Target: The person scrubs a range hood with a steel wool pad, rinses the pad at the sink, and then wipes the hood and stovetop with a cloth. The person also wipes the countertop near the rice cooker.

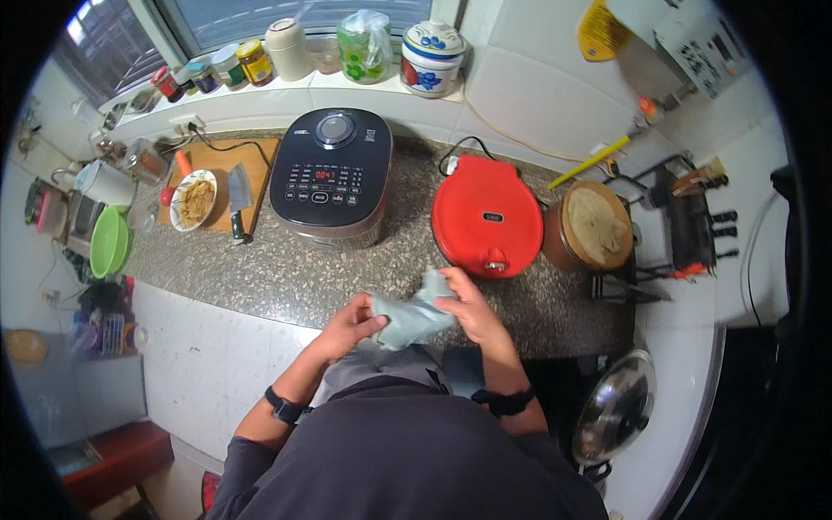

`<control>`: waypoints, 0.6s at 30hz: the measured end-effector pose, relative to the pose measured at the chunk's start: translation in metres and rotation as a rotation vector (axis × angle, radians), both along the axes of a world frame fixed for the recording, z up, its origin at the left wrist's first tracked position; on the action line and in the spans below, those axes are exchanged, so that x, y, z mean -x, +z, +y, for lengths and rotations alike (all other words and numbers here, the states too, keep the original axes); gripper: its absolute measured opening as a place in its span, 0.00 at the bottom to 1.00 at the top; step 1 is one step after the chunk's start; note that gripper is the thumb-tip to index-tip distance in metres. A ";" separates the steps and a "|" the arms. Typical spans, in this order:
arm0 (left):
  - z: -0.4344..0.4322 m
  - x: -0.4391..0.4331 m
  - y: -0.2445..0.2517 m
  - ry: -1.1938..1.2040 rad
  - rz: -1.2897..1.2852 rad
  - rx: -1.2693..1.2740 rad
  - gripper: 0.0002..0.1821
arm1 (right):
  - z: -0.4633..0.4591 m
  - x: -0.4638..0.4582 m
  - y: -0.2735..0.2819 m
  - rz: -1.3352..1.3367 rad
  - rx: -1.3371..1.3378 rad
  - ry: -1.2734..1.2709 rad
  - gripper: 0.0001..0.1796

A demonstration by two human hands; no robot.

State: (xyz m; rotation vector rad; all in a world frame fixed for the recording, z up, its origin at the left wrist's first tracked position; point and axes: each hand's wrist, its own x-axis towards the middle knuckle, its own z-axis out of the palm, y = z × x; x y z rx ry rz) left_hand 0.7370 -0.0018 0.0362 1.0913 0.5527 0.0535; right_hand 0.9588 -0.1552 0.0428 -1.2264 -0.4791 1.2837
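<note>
Between my two hands a pale grey-green cloth (411, 320) is stretched and bunched, just over the counter's front edge. My left hand (348, 328) pinches one end between thumb and fingers. The other end is gripped by my right hand (473, 309). Directly beyond my right hand lies a red electric griddle (486, 218) with its lid down and a metal latch at the front. A black-topped electric cooker (332, 172) with a lit display stands farther back, left of the griddle.
On the left, a wooden cutting board (221, 151) carries a cleaver (240, 192), a bowl of food (194, 200) and a carrot (183, 163). A lidded brown pot (559, 240) with flatbread (595, 220) on top stands right of the griddle. Several jars (254, 63) line the windowsill. A knife rack (692, 224) is far right.
</note>
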 end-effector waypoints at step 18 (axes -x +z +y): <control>0.010 -0.004 -0.016 0.469 0.114 -0.249 0.14 | 0.038 -0.034 0.034 -0.951 -0.222 0.604 0.13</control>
